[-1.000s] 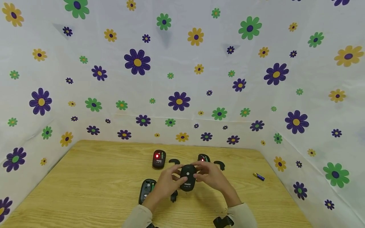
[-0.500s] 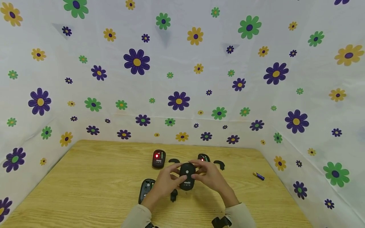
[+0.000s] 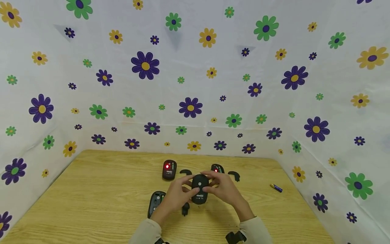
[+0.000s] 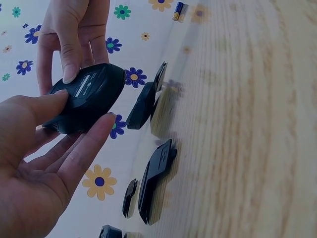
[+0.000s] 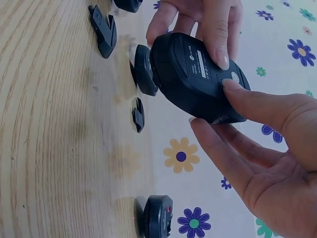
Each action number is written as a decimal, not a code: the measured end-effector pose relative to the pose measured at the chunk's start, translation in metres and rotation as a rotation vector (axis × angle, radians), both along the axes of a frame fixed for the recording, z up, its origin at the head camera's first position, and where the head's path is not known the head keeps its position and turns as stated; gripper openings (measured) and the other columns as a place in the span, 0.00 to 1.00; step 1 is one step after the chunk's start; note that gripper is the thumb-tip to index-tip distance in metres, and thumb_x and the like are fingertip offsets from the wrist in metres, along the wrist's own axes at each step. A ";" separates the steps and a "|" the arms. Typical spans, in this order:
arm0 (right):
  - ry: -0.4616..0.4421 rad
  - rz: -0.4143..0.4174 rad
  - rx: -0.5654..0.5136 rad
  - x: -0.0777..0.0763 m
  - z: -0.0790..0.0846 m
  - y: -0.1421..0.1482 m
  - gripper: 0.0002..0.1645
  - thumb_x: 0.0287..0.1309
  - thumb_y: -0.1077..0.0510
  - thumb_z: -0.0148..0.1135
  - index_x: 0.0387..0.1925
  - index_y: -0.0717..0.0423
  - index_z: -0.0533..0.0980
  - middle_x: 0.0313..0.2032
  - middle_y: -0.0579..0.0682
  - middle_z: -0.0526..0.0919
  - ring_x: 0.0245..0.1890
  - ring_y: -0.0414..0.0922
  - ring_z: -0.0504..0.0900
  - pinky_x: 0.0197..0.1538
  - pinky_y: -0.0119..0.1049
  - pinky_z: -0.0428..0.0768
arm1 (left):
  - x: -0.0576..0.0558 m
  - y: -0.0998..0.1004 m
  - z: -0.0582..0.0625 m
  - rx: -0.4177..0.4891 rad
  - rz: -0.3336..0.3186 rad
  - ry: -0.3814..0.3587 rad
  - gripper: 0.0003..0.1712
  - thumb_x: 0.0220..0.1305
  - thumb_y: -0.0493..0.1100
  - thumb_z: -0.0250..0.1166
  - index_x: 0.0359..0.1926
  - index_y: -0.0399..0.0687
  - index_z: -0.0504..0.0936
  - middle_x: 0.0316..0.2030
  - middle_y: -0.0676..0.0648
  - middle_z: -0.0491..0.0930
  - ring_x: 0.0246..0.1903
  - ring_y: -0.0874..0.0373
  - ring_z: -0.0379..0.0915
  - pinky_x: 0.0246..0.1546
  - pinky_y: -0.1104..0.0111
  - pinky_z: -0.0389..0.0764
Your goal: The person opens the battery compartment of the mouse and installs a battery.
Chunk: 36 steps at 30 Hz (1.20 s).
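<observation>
A black computer mouse (image 3: 199, 196) is held up above the table, its underside with a white label facing me. My left hand (image 3: 176, 196) grips it from the left, thumb on the underside and fingers behind. From the right, my right hand (image 3: 226, 189) grips the same mouse, its thumb also pressing the underside. In the right wrist view both thumbs lie close together near a round light spot on the mouse (image 5: 185, 74). No open battery bay shows on this mouse. Below the hands, a black battery cover (image 3: 185, 210) lies on the table.
Two uncovered mice stand at the back, the left mouse (image 3: 169, 173) and the right mouse (image 3: 217, 167), each glowing red. Near them lie two curved covers, one left (image 3: 186, 172), one right (image 3: 234, 175). Another uncovered mouse (image 3: 154, 203) is partly behind my left forearm. A battery (image 3: 276, 188) lies right.
My right thumb has slid slightly inward over the mouse's underside. The held mouse and both hands have shifted a touch left; the things on the table stay put.
</observation>
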State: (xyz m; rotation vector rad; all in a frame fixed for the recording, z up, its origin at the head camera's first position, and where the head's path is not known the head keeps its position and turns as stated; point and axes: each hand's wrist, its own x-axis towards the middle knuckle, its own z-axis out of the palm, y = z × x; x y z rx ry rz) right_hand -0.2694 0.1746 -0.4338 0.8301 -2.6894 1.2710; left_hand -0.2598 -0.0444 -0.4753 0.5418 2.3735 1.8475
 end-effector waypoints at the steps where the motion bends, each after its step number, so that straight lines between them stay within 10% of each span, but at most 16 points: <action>1: 0.003 0.001 0.000 0.000 0.000 0.000 0.29 0.58 0.64 0.74 0.63 0.57 0.79 0.49 0.63 0.88 0.36 0.48 0.89 0.39 0.33 0.89 | 0.000 0.000 0.000 -0.001 -0.001 -0.003 0.33 0.70 0.48 0.69 0.73 0.48 0.72 0.53 0.37 0.81 0.38 0.55 0.88 0.31 0.56 0.92; 36: 0.005 -0.006 0.027 0.000 0.000 0.000 0.28 0.56 0.63 0.76 0.59 0.56 0.80 0.49 0.62 0.88 0.35 0.46 0.88 0.42 0.38 0.90 | 0.004 0.001 0.004 0.000 -0.023 0.012 0.34 0.70 0.45 0.69 0.73 0.42 0.70 0.53 0.34 0.81 0.38 0.54 0.88 0.30 0.57 0.92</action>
